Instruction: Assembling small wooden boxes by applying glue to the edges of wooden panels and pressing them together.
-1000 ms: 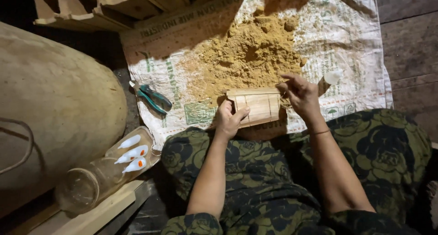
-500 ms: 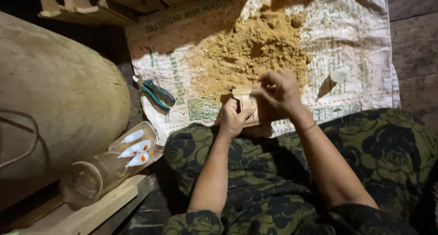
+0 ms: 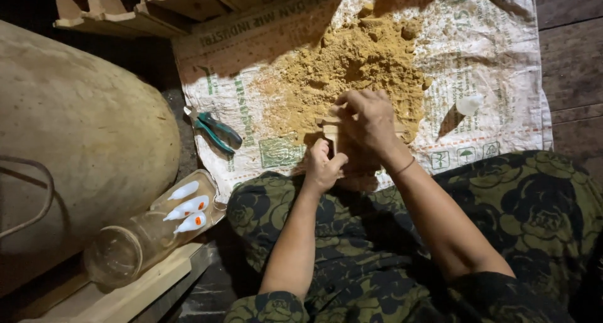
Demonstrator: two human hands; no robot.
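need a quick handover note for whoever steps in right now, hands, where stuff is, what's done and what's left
Left hand: grips the near left side of the small wooden mould, at the near edge of the woven sack.
Right hand: lies flat over the top of the mould, covering most of it.
Things: the sandy yellow heap is on the sack just beyond the mould; green-handled pliers lie at the sack's left edge; a glass jar lies on its side further left.
Done: mould is at the heap, both hands on it.
Left: whether the mould is filled cannot be seen under the hand.
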